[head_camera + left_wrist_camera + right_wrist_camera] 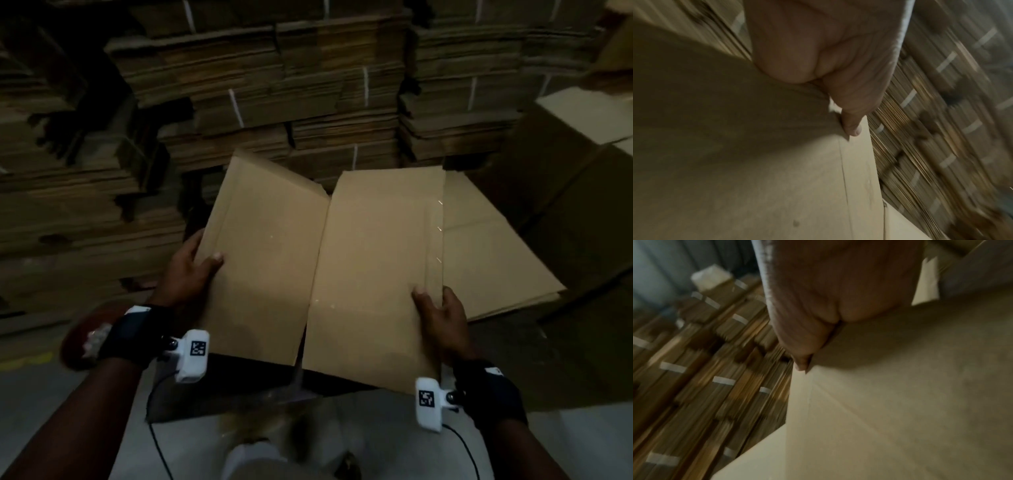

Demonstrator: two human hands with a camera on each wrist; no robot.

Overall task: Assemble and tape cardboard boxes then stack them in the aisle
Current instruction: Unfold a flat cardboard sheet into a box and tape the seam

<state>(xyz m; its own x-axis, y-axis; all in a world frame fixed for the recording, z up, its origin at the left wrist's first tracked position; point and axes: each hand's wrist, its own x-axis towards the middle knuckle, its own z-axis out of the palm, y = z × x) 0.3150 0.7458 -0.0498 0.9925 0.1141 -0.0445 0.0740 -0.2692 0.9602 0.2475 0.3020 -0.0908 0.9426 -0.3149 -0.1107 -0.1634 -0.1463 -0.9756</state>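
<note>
Right now the cardboard box (318,267) fills the middle of the head view, its two top flaps folded shut and meeting along a seam that runs from the upper centre down toward the lower centre of the frame. At the left edge of the box, the left hand (191,270) grips the flap, thumb on top and the fingers curled under the edge. In the left wrist view the same hand (818,48) closes on the cardboard edge, with a fingertip (853,128) pressed against the pale board. Toward the lower right of the box, the right hand (442,318) grips the other flap in the same way, thumb lying on top; the right wrist view shows it (828,288) wrapped over the box edge, though blurred. Behind the box, across the upper part of the frame, stand bundles of flattened cartons (308,85) tied with white straps. Just right of the box lies a flat cardboard sheet (486,253), with assembled boxes (582,144) at the right edge.
</note>
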